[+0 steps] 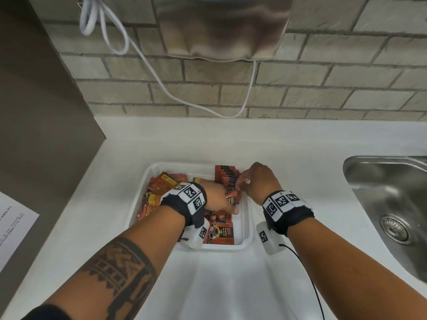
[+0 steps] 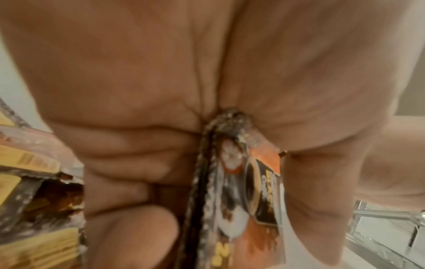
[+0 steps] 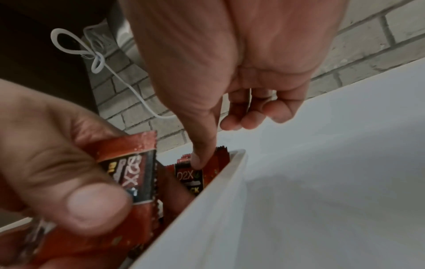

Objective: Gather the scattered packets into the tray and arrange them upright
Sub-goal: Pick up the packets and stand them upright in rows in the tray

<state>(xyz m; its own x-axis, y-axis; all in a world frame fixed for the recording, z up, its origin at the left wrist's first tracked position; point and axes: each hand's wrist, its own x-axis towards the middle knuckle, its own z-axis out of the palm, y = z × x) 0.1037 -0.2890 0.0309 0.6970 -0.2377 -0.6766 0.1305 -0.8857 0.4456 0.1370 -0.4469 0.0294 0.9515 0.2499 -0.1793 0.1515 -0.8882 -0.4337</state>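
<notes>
A white tray [image 1: 250,227] sits on the white counter with red coffee packets in it. A row of packets [image 1: 227,175] stands upright against its far right corner. Loose packets [image 1: 159,188] are heaped in its left half, and one lies flat [image 1: 221,233] at the front. My left hand [image 1: 228,205] pinches one red packet [image 2: 243,182] between thumb and fingers, just in front of the row. My right hand [image 1: 242,181] is above the row. Its thumb [image 3: 200,160] presses on the standing packets [image 3: 190,178] by the tray rim [image 3: 218,182]; its other fingers are loosely curled and hold nothing.
A steel sink [image 1: 392,204] lies to the right of the tray. A white cable [image 1: 161,88] hangs along the brick wall below a metal appliance [image 1: 221,31]. A brown panel [image 1: 34,112] bounds the counter on the left, with a printed sheet [image 1: 13,227] below it.
</notes>
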